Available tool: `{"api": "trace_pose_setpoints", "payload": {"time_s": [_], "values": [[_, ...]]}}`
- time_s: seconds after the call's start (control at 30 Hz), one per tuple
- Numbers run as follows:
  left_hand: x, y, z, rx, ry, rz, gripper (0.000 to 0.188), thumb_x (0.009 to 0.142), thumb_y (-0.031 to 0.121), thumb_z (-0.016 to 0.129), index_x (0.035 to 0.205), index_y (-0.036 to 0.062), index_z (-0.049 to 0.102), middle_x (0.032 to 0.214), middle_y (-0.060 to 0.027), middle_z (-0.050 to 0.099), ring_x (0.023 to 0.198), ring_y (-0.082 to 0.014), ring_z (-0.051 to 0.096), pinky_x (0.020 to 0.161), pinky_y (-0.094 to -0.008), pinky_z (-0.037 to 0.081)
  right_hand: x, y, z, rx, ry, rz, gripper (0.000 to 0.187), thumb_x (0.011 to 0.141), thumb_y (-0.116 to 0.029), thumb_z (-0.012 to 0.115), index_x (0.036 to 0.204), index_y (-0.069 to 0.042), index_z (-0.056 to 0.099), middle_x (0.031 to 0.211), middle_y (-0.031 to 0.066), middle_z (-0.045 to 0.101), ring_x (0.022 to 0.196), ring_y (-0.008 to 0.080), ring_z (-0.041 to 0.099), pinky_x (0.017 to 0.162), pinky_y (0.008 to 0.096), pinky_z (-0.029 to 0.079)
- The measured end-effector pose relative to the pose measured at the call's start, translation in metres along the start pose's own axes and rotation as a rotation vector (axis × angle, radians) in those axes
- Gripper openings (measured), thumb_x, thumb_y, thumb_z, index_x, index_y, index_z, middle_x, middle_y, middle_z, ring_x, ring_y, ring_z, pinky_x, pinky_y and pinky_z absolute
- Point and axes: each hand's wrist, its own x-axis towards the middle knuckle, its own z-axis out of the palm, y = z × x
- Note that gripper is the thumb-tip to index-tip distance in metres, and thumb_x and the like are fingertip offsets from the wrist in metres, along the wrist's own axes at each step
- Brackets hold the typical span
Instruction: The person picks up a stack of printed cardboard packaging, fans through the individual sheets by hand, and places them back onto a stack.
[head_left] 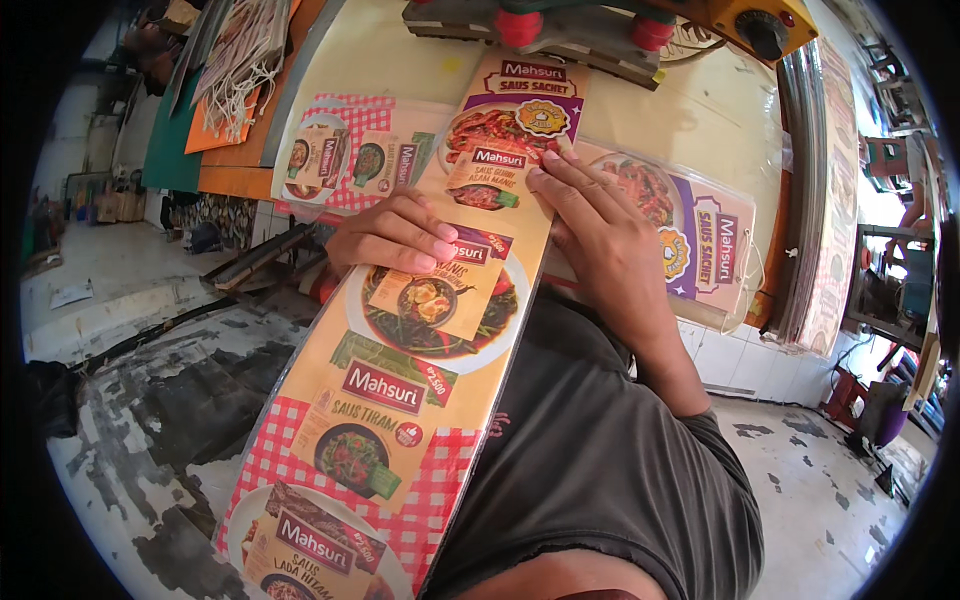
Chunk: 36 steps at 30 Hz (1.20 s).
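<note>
A long printed sheet [400,360] slants off the table [350,50], over a crosswise sheet [715,255]. The left hand's [385,235] fingers bend over its left edge; the right hand's [605,220] lie straight near its right. Hidden thumbs leave any grip unclear. A machine [560,45] crowds its far end; stacked sheets [812,200] stand right.

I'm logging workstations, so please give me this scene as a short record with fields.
Left hand: fingers across the long food-picture strip; thumb hidden
Right hand: fingers on the strip near its right edge, towards its far end
Beneath: similar printed material showing on either side
Far side: dark bar with red fittings, yellow control box
Right: stacked printed sheets
</note>
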Motion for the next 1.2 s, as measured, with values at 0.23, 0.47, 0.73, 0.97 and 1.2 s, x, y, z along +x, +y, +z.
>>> {"api": "trace_pose_setpoints", "payload": {"time_s": [0.23,0.47,0.73,0.97,1.2], "values": [[0.0005,-0.0051,-0.0051,-0.077,-0.027,0.018,0.028,0.09,0.026,0.077,0.106,0.0053,0.065,0.107,-0.0137,0.073,0.1,-0.0281,0.071,0.09,-0.0425,0.046,0.0012,-0.0016,-0.0023,-0.004,-0.006,0.017,0.048,0.079,-0.006,0.072,0.126,-0.006,0.064,0.132,0.0137,0.063,0.131,0.0326,0.055,0.103,0.0439,0.05],[0.0054,-0.0036,0.0007,-0.095,0.006,0.003,0.028,0.09,0.025,0.076,0.106,0.0043,0.065,0.107,-0.015,0.073,0.101,-0.0289,0.071,0.091,-0.0431,0.046,-0.0002,0.0012,-0.0024,-0.003,-0.006,0.036,0.048,0.079,-0.006,0.073,0.126,-0.006,0.064,0.132,0.0134,0.063,0.131,0.0318,0.055,0.103,0.0442,0.05],[0.0008,-0.0054,0.0013,-0.077,0.018,0.031,0.031,0.09,0.025,0.077,0.107,0.0033,0.065,0.106,-0.0153,0.073,0.102,-0.029,0.071,0.091,-0.0425,0.046,0.0017,0.0004,-0.0035,0.012,-0.011,0.032,0.046,0.079,-0.006,0.072,0.125,-0.005,0.064,0.13,0.0142,0.064,0.13,0.0323,0.056,0.105,0.0445,0.048],[0.0066,-0.0068,-0.0014,-0.088,-0.019,0.011,0.031,0.088,0.025,0.078,0.106,0.0032,0.065,0.106,-0.0153,0.073,0.101,-0.0287,0.071,0.09,-0.0427,0.047,0.001,0.0024,-0.0023,0.005,0.002,0.038,0.046,0.078,-0.005,0.072,0.124,-0.005,0.065,0.13,0.014,0.064,0.129,0.0321,0.056,0.104,0.0436,0.049],[0.0003,-0.0074,0.0035,-0.088,0.046,0.03,0.03,0.089,0.025,0.077,0.106,0.0028,0.066,0.105,-0.0153,0.073,0.101,-0.0288,0.071,0.09,-0.0424,0.047,0.0018,0.001,-0.0019,0.006,-0.006,0.027,0.047,0.078,-0.005,0.072,0.124,-0.006,0.065,0.13,0.0133,0.065,0.126,0.0324,0.058,0.103,0.0433,0.05]]}}
